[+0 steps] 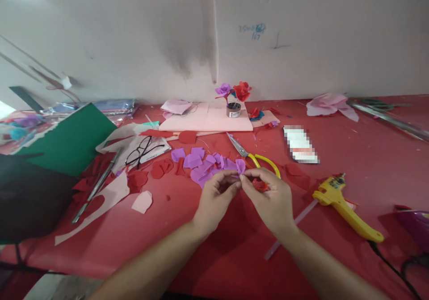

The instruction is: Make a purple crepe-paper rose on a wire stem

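Note:
A small curled purple paper petal (240,165) is pinched at its base between the fingertips of my left hand (217,195) and my right hand (270,195). Both hands meet above the red table, fingers closed. Just beyond and to the left lie several loose purple paper petals (197,166) in a heap. Yellow-handled scissors (250,153) rest behind my right hand, blades pointing away to the left; the hand partly hides the handles. A bit of red paper (260,185) shows beneath my right fingers.
A yellow glue gun (348,208) with its glue stick lies right, near a phone (300,144). At the back, purple and red paper flowers stand in a small pot (233,110) on a pink foam board (194,117). Glasses (142,151), a metal rod (97,186) and paper scraps lie left.

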A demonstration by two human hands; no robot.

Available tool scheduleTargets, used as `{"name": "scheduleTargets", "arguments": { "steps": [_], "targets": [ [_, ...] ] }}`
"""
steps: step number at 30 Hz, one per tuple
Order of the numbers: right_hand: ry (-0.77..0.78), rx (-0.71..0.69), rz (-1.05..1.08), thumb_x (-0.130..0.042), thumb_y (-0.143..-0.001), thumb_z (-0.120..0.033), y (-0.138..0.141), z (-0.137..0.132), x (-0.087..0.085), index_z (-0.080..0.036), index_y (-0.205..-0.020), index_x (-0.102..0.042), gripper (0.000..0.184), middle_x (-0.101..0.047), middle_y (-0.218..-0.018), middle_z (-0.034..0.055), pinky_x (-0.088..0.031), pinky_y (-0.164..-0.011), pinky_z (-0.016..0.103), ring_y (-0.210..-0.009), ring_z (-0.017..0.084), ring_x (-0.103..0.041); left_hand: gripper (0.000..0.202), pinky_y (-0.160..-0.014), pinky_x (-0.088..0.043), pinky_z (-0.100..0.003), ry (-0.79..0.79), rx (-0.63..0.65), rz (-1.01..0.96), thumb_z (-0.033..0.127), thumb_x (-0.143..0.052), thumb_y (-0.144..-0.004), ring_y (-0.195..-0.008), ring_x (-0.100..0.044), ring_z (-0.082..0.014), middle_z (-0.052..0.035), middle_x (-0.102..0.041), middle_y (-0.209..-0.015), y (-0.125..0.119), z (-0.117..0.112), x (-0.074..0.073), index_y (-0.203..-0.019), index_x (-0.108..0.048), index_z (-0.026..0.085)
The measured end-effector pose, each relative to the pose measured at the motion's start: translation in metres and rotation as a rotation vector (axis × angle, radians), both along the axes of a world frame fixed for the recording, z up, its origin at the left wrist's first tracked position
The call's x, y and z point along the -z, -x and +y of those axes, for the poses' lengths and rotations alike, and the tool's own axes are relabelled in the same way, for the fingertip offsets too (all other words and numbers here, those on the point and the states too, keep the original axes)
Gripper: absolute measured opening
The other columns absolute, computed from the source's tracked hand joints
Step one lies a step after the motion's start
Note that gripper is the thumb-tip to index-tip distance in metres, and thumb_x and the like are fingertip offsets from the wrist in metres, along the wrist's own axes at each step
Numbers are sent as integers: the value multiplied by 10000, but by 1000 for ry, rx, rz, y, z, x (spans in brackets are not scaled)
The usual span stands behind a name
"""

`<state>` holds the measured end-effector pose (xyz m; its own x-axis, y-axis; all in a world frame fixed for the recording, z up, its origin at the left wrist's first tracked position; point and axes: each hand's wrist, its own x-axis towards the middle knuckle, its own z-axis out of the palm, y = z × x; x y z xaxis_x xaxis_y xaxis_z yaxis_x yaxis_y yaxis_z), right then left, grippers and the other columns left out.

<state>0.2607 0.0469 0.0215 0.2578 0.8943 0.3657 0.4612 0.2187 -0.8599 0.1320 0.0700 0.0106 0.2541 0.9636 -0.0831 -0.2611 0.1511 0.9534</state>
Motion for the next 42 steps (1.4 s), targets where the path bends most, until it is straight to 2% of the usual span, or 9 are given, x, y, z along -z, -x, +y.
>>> {"name": "scheduleTargets", "arguments": {
  "steps": [6,10,14,20,23,28,35,42],
  "targets": [
    [62,-17,52,-627,-799,-238,1,1,-2,-217,-786,-683,61,-700,-763,4,-504,-676,270,-714,160,-628,145,-771,-500,-246,101,-24,-96,215,-736,-704,-746,-628,-106,-5,-703,-792,-1,0,-2,-839,-704,176],
    [121,-21,92,-630,-788,-245,1,2,-2,-209,-789,-686,66,-706,-765,11,-504,-676,271,-713,162,-634,185,-730,-503,-246,151,-33,-165,233,-763,-669,-722,-622,-107,2,-696,-771,-2,-2,-4,-840,-710,187],
    [136,-24,103,-632,-774,-235,2,2,-3,-208,-767,-682,58,-697,-735,9,-500,-658,270,-683,160,-622,137,-776,-490,-252,130,-90,-112,252,-764,-673,-734,-619,-105,-7,-710,-780,-1,1,-3,-787,-733,181],
    [149,-69,152,-636,-761,-241,2,1,-5,-211,-781,-683,59,-697,-761,16,-510,-694,297,-708,172,-624,102,-723,-481,-240,58,-81,-51,259,-727,-722,-684,-595,-100,-5,-685,-705,3,4,1,-763,-742,166],
    [205,-123,314,-624,-779,-261,1,3,-2,-222,-797,-701,88,-698,-778,20,-515,-737,320,-753,185,-636,105,-720,-478,-237,61,-65,-55,264,-707,-746,-684,-592,-98,-4,-682,-708,3,5,1,-769,-736,166],
    [330,-225,663,-678,-761,-321,-3,9,6,-226,-732,-705,104,-665,-691,4,-507,-720,312,-697,165,-614,104,-732,-474,-241,83,-39,-93,269,-695,-761,-692,-594,-100,-4,-686,-726,2,6,1,-773,-729,172],
    [334,-241,670,-748,-706,-329,-1,10,5,-217,-696,-662,141,-613,-667,-18,-488,-691,290,-657,133,-573,102,-718,-459,-231,73,-10,-100,265,-680,-778,-682,-574,-95,1,-670,-715,3,6,-1,-771,-717,170],
    [305,-283,790,-730,-726,-300,-3,13,7,-232,-786,-629,136,-599,-747,-32,-504,-681,284,-658,120,-568,113,-733,-460,-242,85,25,-149,272,-675,-784,-684,-579,-98,1,-656,-709,5,7,-7,-759,-705,166]
  ]
}}
